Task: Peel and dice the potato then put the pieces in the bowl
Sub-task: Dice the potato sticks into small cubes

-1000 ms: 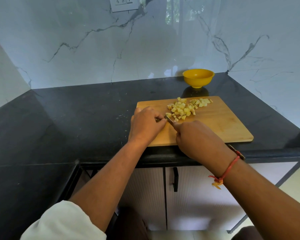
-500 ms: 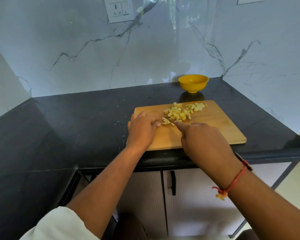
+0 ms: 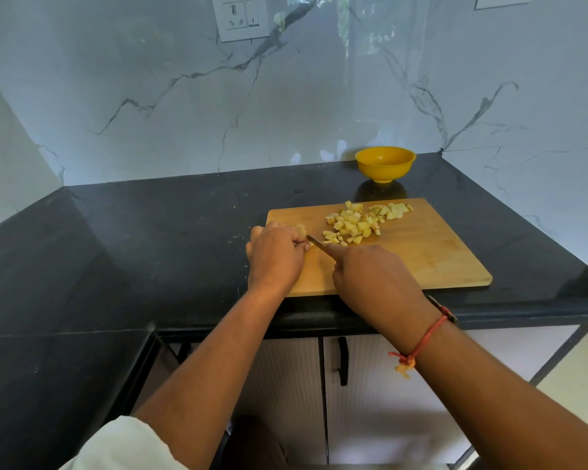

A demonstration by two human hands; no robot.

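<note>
1. Head view: against the frames of the past second, the two hands keep the same station at the near-left part of the cutting board (image 3: pixel 438 259). Only the camera has tipped upward; the work itself has barely shifted.
2. The diced pieces (image 3: pixel 353 225) lie heaped toward the far middle of the board, as before. A few cubes sit at the near edge of the heap, just beside the blade.
3. The bowl (image 3: pixel 386 162) stands on the desk (image 3: pixel 150 239) beyond the board's far edge. No potato shows inside it.
4. Judgement: dicing is near its end and the transfer to the bowl has not begun.
5. Left hand (image 3: pixel 275 256): knuckles up, fingers curled down over the last potato piece (image 3: pixel 301 228), of which only a pale sliver shows at the fingertips.
6. Right hand (image 3: pixel 370 279): closed round the handle of the knife (image 3: pixel 315 241), forefinger laid along the spine. The handle is hidden, and the blade points far-left toward the left hand's fingertips.
7. Risk: the blade works close to the curled fingers.
</note>
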